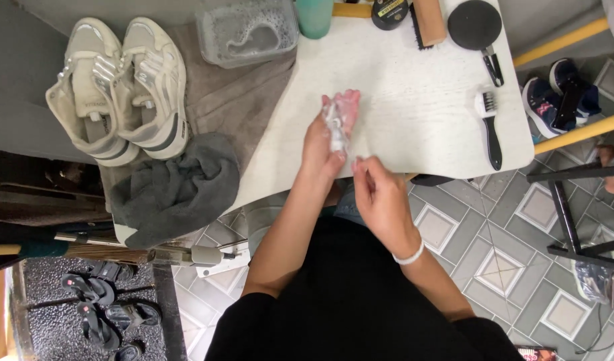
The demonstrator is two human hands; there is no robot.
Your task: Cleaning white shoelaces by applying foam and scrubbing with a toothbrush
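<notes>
My left hand [328, 137] is held over the front of a white table [414, 100], its fingers curled around a soapy white shoelace [335, 130] that lies bunched in the palm. My right hand [380, 197] sits just below it, fingertips pinching toward the lace's lower end. A white band circles my right wrist. A pair of worn white sneakers [120, 87] without laces rests on a brown towel [227, 93] at the left.
A clear tub of foamy water [248, 31], a teal cup [315, 15], a wooden brush [427, 21], a black round lid [475, 23] and a small black-handled brush [491, 130] lie on the table. A grey cloth [176, 190] hangs off the edge. Sandals [103, 307] and blue shoes [561, 93] are on the floor.
</notes>
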